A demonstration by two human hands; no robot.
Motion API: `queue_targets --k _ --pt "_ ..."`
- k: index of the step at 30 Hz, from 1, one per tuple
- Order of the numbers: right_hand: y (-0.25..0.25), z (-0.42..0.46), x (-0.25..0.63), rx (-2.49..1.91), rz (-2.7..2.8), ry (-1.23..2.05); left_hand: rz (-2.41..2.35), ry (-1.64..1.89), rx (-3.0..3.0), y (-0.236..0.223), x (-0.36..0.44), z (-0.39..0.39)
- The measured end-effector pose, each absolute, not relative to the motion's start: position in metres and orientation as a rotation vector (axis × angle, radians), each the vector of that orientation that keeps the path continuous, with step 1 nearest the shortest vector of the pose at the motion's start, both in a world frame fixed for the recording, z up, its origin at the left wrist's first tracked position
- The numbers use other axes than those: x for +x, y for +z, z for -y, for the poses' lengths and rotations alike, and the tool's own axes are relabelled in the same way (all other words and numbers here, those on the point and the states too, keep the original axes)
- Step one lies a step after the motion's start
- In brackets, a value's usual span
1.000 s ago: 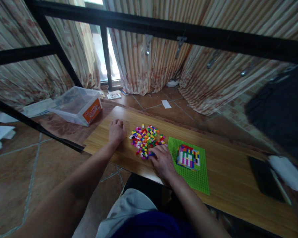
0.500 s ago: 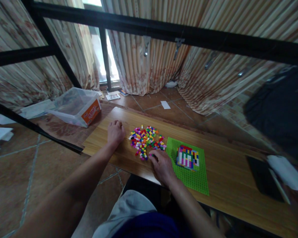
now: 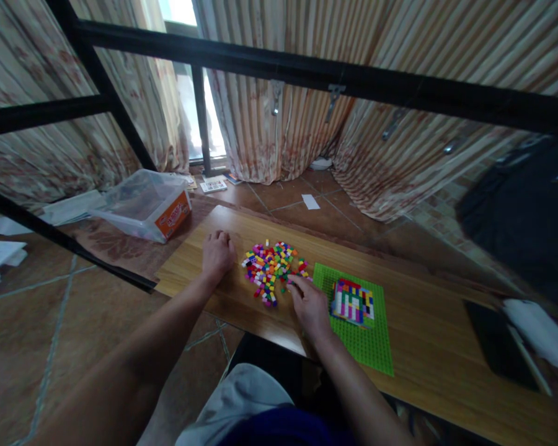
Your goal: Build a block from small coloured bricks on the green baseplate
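A loose pile of small colourful building bricks (image 3: 268,269) lies on the wooden board table (image 3: 418,322). To its left, my left hand (image 3: 217,254) rests on the wood with fingers curled and nothing visible in them. My right hand (image 3: 310,305) is at the pile's right edge, thumb and forefinger pinched on what looks like a small brick, mostly hidden by the fingertips. Just right of that hand lies a green studded baseplate (image 3: 376,347), bearing a low block of multicoloured bricks (image 3: 352,302).
A clear plastic bin (image 3: 144,204) with an orange label stands on the floor at left. A black metal frame bar (image 3: 242,59) crosses above the table. A dark flat object (image 3: 497,344) and a white item (image 3: 539,331) lie at the right end.
My right hand has moved slightly up and right, away from the near edge of the pile. My left hand stays put on the table. The whole view has shifted slightly.
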State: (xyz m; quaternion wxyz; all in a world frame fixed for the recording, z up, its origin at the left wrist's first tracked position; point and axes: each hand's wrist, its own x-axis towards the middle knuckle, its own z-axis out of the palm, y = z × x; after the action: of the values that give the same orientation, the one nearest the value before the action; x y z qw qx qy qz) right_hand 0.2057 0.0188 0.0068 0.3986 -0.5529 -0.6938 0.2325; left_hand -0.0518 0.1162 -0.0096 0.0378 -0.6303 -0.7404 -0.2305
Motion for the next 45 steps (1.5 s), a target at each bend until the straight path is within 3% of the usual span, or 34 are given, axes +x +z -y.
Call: queue_targets --k 8,15,20,29,39,45 --pt "0.021 -0.027 0.209 -1.487 1.686 0.811 2.227 -0.728 -1.938 -0.014 -0.054 -0.118" --pt "0.019 -0.023 0.211 -1.427 1.141 1.227 2.254 -0.759 -1.933 -0.013 -0.052 -0.118" --pt "0.023 -0.022 0.209 -1.261 0.844 1.313 2.256 -0.748 -1.925 -0.012 -0.052 -0.118" --pt "0.026 -0.015 0.209 -1.222 0.826 1.303 2.252 -0.755 -1.926 -0.012 -0.052 -0.117" --pt "0.041 -0.010 0.208 -1.164 0.574 1.568 2.256 -0.733 -1.940 -0.010 -0.052 -0.117" --pt "0.035 -0.009 0.209 -1.178 0.596 1.566 2.264 -0.729 -1.936 -0.009 -0.051 -0.117"
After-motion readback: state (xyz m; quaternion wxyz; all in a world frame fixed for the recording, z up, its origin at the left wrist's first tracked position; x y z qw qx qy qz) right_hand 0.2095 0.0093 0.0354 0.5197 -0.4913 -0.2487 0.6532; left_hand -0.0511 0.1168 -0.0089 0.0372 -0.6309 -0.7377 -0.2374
